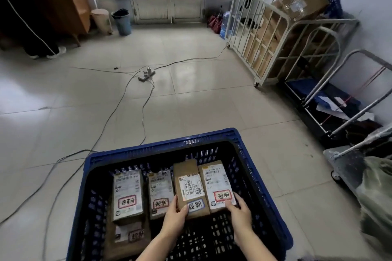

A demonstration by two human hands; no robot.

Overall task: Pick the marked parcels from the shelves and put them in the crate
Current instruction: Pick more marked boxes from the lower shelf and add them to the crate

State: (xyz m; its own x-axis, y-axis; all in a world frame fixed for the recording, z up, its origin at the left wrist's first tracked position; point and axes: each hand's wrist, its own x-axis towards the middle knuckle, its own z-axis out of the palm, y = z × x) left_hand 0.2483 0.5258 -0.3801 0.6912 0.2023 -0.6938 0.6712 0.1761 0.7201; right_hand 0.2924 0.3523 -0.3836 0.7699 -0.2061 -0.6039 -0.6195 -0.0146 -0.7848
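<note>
A blue plastic crate (161, 146) stands on the tiled floor in front of me, with several marked parcels lying flat inside. My left hand (175, 217) grips the near end of a brown parcel (188, 186) with a blue-framed mark. My right hand (239, 214) holds the near end of a white-labelled parcel (216, 184) with a red-framed mark, right beside the brown one. Two more parcels (127, 193) (160, 192) with red marks lie to the left. Another brown parcel (129, 235) lies partly under them at the crate's near left.
Cables and a power strip (146, 75) run across the floor ahead. A white cage trolley (275, 34) full of boxes and a flat cart (331, 104) line the right wall. A person's legs (42, 46), a wooden cabinet (63, 6) and a bin (122, 21) stand far left.
</note>
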